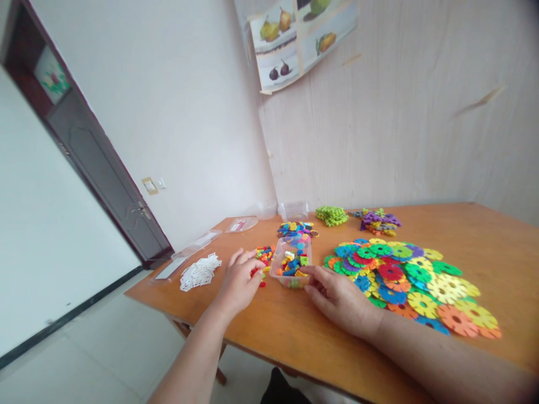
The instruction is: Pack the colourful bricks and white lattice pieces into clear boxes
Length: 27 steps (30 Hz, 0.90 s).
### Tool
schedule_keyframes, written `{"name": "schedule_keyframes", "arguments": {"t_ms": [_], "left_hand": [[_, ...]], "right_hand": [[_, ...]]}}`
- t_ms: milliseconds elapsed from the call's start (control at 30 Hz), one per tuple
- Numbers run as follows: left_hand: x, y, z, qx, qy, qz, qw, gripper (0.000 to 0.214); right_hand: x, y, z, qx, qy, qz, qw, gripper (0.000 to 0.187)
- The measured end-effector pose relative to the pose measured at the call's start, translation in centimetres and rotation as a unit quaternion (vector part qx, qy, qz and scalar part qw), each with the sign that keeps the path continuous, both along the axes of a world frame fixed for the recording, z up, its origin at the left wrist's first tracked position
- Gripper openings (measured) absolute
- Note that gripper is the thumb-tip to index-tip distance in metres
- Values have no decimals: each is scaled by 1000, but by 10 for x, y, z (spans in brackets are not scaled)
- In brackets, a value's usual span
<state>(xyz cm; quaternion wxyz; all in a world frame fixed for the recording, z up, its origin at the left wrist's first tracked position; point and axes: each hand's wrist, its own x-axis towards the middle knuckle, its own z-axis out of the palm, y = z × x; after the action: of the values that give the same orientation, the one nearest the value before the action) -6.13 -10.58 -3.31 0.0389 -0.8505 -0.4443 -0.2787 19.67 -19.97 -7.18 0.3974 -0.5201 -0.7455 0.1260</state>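
Note:
My left hand (pixel 241 281) is at the near left edge of a small pile of colourful plastic building blocks (pixel 265 255). Its fingers curl down around a red block (pixel 254 272), which only partly shows. To the right of that pile stands a clear plastic box (pixel 275 268), holding blue, yellow, green, white and orange blocks (pixel 290 268). My right hand (pixel 339 294) lies against the box's near right corner. The index finger reaches over the rim and the thumb sits lower, outside the wall. The other fingers are partly hidden.
Notched plastic discs (pixel 391 286) spread widely at the right. White plastic pieces (pixel 201 271) lie at the left, near clear lids (pixel 185 257). Behind are multicoloured pieces (pixel 295 228), green pieces (pixel 331 215), purple pieces (pixel 381 220) and an additional clear container (pixel 293 211) by the wall.

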Motion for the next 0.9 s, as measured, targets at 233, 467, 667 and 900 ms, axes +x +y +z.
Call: {"name": "schedule_keyframes", "arguments": {"t_ms": [233, 467, 667, 900], "left_hand": [[-10, -15, -7, -10, 108, -20, 994, 18], [-5, -12, -16, 10, 104, -14, 994, 11], [-2, -6, -14, 15, 25, 2, 1000, 8], [28, 0, 10, 19, -116, 2, 993, 13]], "right_hand": [[-2, -1, 4, -5, -8, -2, 1000, 38], [-2, -2, 3, -7, -5, 0, 1000, 38], [-2, 0, 1, -2, -6, -7, 1000, 37], [-1, 0, 2, -6, -5, -6, 1000, 38]]}}
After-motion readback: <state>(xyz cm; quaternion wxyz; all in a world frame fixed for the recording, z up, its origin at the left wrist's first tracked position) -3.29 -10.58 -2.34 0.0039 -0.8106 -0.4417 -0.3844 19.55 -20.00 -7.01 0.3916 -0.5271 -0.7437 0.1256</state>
